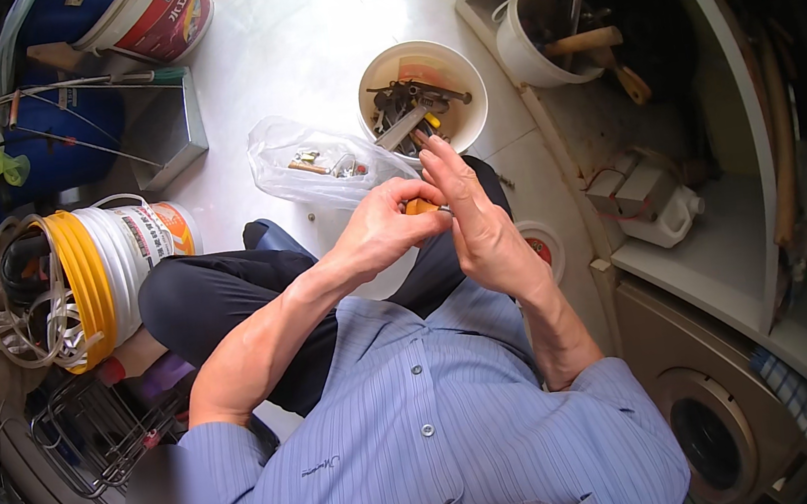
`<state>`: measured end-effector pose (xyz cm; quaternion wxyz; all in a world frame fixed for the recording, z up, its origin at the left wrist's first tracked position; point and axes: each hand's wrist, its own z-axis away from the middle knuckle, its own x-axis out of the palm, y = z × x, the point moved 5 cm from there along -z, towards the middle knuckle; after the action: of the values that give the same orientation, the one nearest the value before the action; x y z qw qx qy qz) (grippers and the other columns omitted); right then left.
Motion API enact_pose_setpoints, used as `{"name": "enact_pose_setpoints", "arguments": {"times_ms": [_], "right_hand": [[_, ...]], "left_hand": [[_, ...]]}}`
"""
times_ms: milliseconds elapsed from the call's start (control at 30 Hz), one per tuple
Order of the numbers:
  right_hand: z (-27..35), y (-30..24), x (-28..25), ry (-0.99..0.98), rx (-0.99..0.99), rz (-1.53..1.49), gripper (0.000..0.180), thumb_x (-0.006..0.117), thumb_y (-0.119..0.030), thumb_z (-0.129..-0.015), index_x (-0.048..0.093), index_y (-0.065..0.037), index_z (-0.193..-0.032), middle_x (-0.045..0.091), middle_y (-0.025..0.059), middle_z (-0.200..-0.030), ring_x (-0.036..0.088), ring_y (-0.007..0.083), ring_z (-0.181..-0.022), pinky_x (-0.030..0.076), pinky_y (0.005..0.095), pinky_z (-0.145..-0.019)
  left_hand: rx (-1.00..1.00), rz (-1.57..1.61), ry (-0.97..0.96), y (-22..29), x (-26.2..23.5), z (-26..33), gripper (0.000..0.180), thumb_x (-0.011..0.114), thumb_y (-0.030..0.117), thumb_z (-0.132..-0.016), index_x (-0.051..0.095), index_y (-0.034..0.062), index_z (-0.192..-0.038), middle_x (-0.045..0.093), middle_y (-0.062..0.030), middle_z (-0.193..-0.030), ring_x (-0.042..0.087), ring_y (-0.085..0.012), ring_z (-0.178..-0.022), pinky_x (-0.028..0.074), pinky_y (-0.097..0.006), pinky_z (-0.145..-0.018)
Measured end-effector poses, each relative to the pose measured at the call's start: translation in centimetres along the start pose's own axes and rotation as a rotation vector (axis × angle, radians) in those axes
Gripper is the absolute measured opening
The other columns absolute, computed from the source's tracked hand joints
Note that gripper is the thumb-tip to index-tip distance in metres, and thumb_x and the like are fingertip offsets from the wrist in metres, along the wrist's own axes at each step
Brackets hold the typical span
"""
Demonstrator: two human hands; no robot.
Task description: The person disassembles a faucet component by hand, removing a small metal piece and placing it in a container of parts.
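My left hand pinches a small orange-handled tool with a short metal part. Its exact kind is partly hidden by the fingers. My right hand is stretched out flat, its palm side beside the tool's metal end; I cannot tell whether they touch. Just beyond the hands stands a white bucket holding several metal tools, some rusty. Left of it, a clear plastic bag with small metal and yellowish parts lies open on the floor.
Yellow and white buckets with hoses stand at the left, near a metal box and a wire rack. On the right, a shelf unit holds a pail of tools and a white jug. A front-loading washer stands below.
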<state>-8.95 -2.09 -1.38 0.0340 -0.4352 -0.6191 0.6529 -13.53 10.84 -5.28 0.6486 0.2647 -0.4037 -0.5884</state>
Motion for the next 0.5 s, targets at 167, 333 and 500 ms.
{"name": "enact_pose_setpoints", "arguments": {"times_ms": [167, 333, 500], "right_hand": [[0.0, 0.1, 0.3, 0.017, -0.016, 0.006, 0.089, 0.043, 0.024, -0.075, 0.032, -0.011, -0.156, 0.028, 0.0279, -0.160, 0.047, 0.0502, -0.133, 0.052, 0.0478, -0.102], [0.2, 0.3, -0.2, 0.066, -0.003, -0.030, 0.082, 0.049, 0.021, -0.078, 0.036, -0.006, -0.153, 0.031, 0.0261, -0.158, 0.050, 0.0454, -0.134, 0.052, 0.0441, -0.102], [1.9, 1.9, -1.1, 0.109, 0.257, -0.430, 0.061, 0.064, 0.009, -0.087, 0.047, 0.000, -0.144, 0.050, 0.0160, -0.141, 0.063, 0.0226, -0.121, 0.056, 0.0344, -0.096]], "left_hand": [[0.046, -0.131, 0.088, -0.4, -0.5, -0.2, 0.023, 0.074, 0.020, -0.081, 0.073, -0.0001, -0.091, 0.061, -0.0094, -0.093, 0.060, -0.0162, -0.088, 0.048, -0.031, -0.078], [0.084, -0.190, 0.108, 0.5, -0.5, -0.1, 0.018, 0.073, 0.018, -0.084, 0.071, 0.0015, -0.091, 0.062, -0.0055, -0.090, 0.059, -0.0135, -0.082, 0.047, -0.028, -0.074], [0.190, -0.122, 0.124, 0.5, -0.7, 0.0, 0.013, 0.073, 0.012, -0.085, 0.070, 0.0018, -0.091, 0.063, -0.0023, -0.095, 0.060, -0.0092, -0.081, 0.048, -0.025, -0.071]]}}
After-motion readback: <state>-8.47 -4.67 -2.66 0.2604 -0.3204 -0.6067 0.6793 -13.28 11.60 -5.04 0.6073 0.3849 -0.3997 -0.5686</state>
